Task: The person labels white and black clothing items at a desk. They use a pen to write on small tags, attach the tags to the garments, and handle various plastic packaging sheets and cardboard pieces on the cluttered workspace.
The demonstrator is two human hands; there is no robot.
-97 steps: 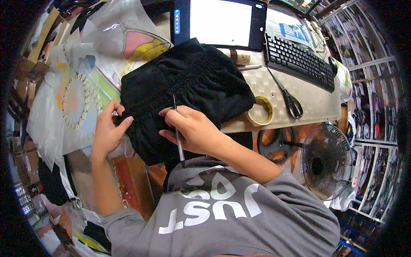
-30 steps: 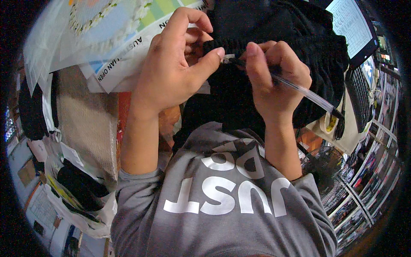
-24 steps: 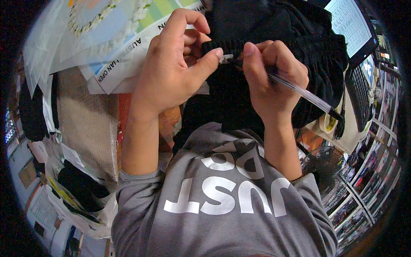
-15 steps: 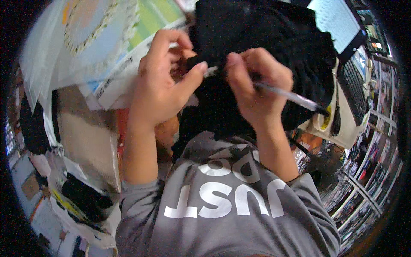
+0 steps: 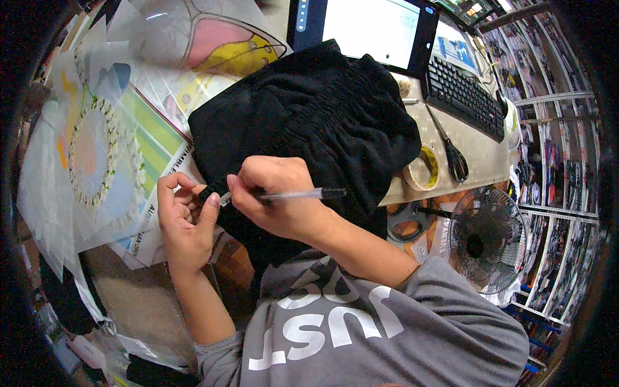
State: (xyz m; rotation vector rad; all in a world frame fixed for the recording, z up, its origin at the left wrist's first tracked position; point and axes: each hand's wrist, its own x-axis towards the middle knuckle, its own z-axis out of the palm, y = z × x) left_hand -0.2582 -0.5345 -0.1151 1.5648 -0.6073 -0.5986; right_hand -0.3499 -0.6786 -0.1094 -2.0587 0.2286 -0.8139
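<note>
A black garment (image 5: 303, 103) with a gathered band lies bunched on the table in front of me. My left hand (image 5: 184, 226) pinches a bit of its black fabric between thumb and fingers. By the left thumb shows a small white piece (image 5: 225, 200), perhaps a label. Right beside it, my right hand (image 5: 280, 184) is closed around a pen (image 5: 303, 194) with a clear barrel and a dark end. The barrel slants out over the back of the hand, slightly blurred. The pen's tip is hidden by my fingers.
Clear sheets with printed pictures (image 5: 93, 155) cover the left side. A lit screen (image 5: 371, 29) and a black keyboard (image 5: 464, 97) stand beyond the garment. Scissors (image 5: 455, 158) and a tape roll (image 5: 422, 169) lie at the right edge, near a fan (image 5: 480, 242) and packed shelves (image 5: 554, 168).
The view has shifted, bringing the screen, keyboard and fan further in. My right hand with the pen has come closer to the left thumb and the white piece. Both hands keep their grip.
</note>
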